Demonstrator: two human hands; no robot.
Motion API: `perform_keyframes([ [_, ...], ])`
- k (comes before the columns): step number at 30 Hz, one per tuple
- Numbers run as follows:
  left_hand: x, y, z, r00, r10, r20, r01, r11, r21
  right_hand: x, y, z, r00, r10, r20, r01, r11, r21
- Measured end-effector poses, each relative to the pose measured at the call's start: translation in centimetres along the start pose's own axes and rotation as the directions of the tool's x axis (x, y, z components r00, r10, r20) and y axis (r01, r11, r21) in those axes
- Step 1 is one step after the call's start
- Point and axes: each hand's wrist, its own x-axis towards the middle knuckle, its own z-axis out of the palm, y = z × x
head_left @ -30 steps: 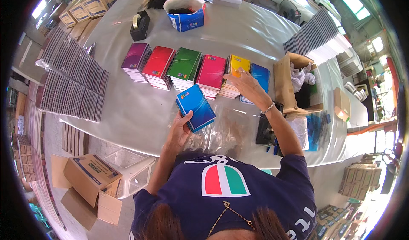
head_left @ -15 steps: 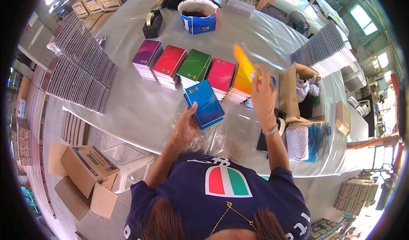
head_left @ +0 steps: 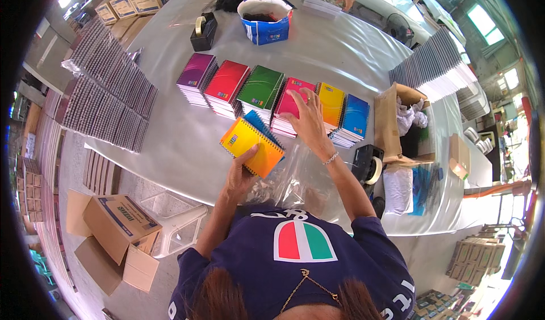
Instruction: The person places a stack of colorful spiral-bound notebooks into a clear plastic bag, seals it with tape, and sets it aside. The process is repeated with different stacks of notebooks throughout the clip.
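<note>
My left hand [head_left: 241, 175] is closed on a small pile of spiral notebooks, its thumb on the cover. On top lies a yellow notebook [head_left: 252, 149]; a blue notebook [head_left: 260, 123] sticks out beneath it. My right hand [head_left: 311, 118] has its fingers apart over the pink notebook stack [head_left: 296, 85], fingertips at the top cover; whether they touch it I cannot tell. Left of that stand green [head_left: 262, 84], red [head_left: 228, 82] and purple [head_left: 196, 70] notebook stacks. To its right are the yellow [head_left: 330, 99] and blue [head_left: 356, 114] stacks.
Clear plastic [head_left: 295, 178] lies at the table's near edge. Tape dispensers stand at right [head_left: 368, 164] and back left [head_left: 203, 31], near a blue-white tub [head_left: 265, 33]. Tall notebook piles rise left [head_left: 108, 87] and right [head_left: 434, 64]. An open carton [head_left: 386, 130] sits at right.
The yellow notebook has gone from my right hand onto the blue ones in my left hand. My right hand has moved left to the pink stack, its fingers now spread.
</note>
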Motion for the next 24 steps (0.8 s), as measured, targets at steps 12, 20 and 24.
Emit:
perform_keyframes([
  [12,-0.2,1.2,-3.2,0.996,0.018,-0.089,-0.021,0.999,-0.034,0.4,2.1,0.2,0.923,-0.177,0.341,0.264,0.937,-0.229],
  [20,0.1,1.3,-3.7,0.997,0.045,-0.055,-0.046,0.999,-0.020,2.0,1.8,-2.4,0.853,-0.175,0.491,0.244,0.966,-0.080],
  [24,-0.2,1.9,-3.5,1.000,-0.016,-0.025,0.016,1.000,0.004,2.2,2.1,-2.6,0.944,-0.073,0.322,0.086,0.996,-0.026],
])
